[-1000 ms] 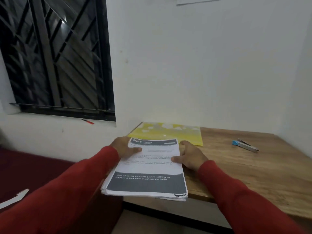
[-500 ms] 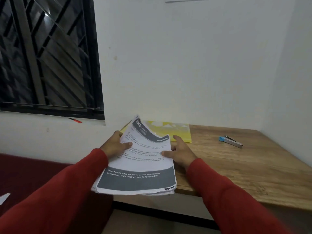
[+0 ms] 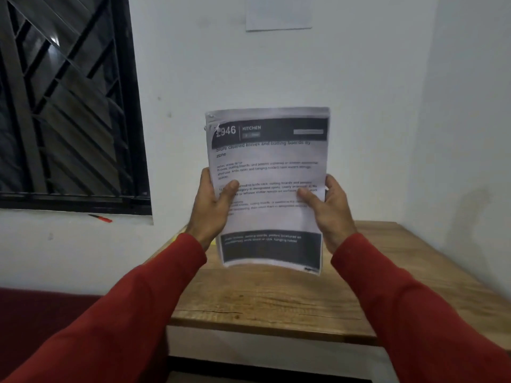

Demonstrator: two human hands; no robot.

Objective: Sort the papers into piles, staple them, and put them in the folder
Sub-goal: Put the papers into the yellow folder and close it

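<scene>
I hold a stack of printed papers (image 3: 268, 172) upright in front of me, above the wooden table (image 3: 276, 305). The top sheet has a dark header reading "KITCHEN" and a dark band at the bottom. My left hand (image 3: 213, 203) grips the stack's left edge, thumb on the front. My right hand (image 3: 329, 208) grips the right edge the same way. The stack hides the yellow folder almost entirely; only a sliver of yellow shows by my left wrist. The stapler is hidden from view.
A white wall stands right behind the table, with a sheet of paper (image 3: 279, 12) pinned high up. A barred window (image 3: 63, 100) fills the left, with a red pen (image 3: 101, 217) on its sill. Dark red upholstery (image 3: 41, 313) lies at the lower left.
Both hands lifted the stack off the table's near edge and raised it upright in front of the wall. The folder and the stapler went out of sight behind it.
</scene>
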